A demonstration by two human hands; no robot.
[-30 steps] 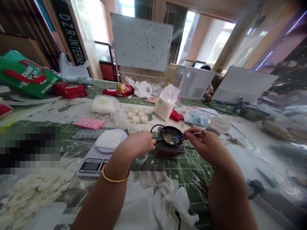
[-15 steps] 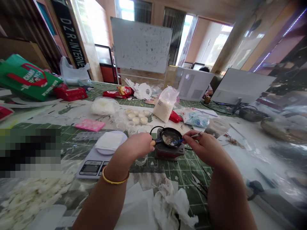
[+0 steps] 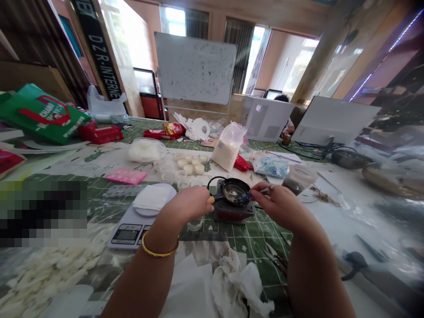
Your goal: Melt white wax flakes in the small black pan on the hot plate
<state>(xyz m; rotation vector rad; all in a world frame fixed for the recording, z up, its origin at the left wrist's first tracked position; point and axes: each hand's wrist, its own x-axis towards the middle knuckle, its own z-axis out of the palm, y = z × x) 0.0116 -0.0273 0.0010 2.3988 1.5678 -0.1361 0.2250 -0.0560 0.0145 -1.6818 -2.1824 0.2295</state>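
Observation:
A small black frying pan (image 3: 234,192) sits on a compact dark hot plate (image 3: 234,215). My left hand (image 3: 190,202) is closed around the pan's handle, whose wooden end (image 3: 211,200) shows past my fingers. Pinched in my right hand (image 3: 273,202) is a slim tool with a blue lower part (image 3: 244,196), dipped into the pan; its exact kind is unclear. Inside the pan lie pale lumps (image 3: 231,192) in what looks like clear liquid. Left of the pan, a kitchen scale (image 3: 127,233) carries folded white sheets (image 3: 151,196).
Several small cups of pale wax-like filling (image 3: 188,169) stand behind the pan, near a bag of white granules (image 3: 228,148). Scissors (image 3: 275,256) and crumpled tissue (image 3: 236,282) lie in front. White flakes (image 3: 49,274) spread at left; a plastic cup (image 3: 300,179) stands right.
The blue end of the tool has shifted slightly within the pan, and my right hand has moved a little left. My left hand keeps its hold on the handle. The view has tipped slightly upward.

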